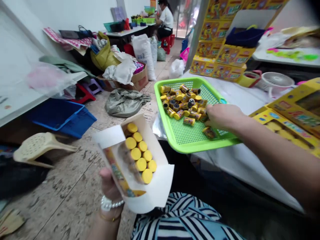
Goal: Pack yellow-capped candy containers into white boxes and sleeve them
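My left hand (110, 186) is closed round the lower left side of an open cardboard box (160, 186), white inside, with its flaps spread. Inside it, small canisters with round yellow lids (135, 153) stand in rows, and a clear window shows on the printed side. My right hand (222, 116) reaches into a green plastic basket (195, 148), fingers curled down among loose small yellow canisters (189, 121). One blurred canister (209, 132) lies just below these fingers. What the fingertips hold is hidden.
Stacked yellow printed boxes (207, 50) stand behind the basket on the white table (230, 160). More yellow boxes (287, 133) lie at right, near a small white fan (277, 80). A blue bin (62, 116) and cream stool (37, 146) are at left. A person (166, 20) sits far back.
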The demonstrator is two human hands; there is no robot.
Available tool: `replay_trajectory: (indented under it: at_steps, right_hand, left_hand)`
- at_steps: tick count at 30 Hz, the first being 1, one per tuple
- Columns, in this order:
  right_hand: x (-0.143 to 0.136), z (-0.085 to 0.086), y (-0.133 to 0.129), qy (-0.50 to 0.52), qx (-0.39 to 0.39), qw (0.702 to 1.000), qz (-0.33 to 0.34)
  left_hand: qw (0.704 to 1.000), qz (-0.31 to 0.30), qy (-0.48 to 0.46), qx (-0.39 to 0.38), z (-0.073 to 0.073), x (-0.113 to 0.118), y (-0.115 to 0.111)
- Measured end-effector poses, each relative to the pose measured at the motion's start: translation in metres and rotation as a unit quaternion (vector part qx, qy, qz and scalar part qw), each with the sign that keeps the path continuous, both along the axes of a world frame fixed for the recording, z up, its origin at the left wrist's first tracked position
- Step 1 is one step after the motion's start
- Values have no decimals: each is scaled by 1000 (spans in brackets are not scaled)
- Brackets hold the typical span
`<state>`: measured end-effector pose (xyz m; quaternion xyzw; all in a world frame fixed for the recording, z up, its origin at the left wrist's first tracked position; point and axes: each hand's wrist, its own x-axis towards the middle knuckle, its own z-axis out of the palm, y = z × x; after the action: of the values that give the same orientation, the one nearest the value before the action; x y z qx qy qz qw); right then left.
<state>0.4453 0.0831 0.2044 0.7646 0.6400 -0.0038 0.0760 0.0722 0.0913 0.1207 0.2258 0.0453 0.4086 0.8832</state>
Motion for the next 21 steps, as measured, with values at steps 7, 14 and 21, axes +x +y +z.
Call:
replay_trajectory:
  at_steps: [7,14,21]
  right_hand:
    - [-32,4,5,295,86,949,74]
    - [-100,18,10,259,298,885,246]
    - [-79,-14,17,76,154,964,204]
  left_hand:
    - [999,14,28,26,-1,17,0]
    - [1000,-24,-2,3,0,21,-11]
    - [999,-33,-35,13,-3,-6,-13]
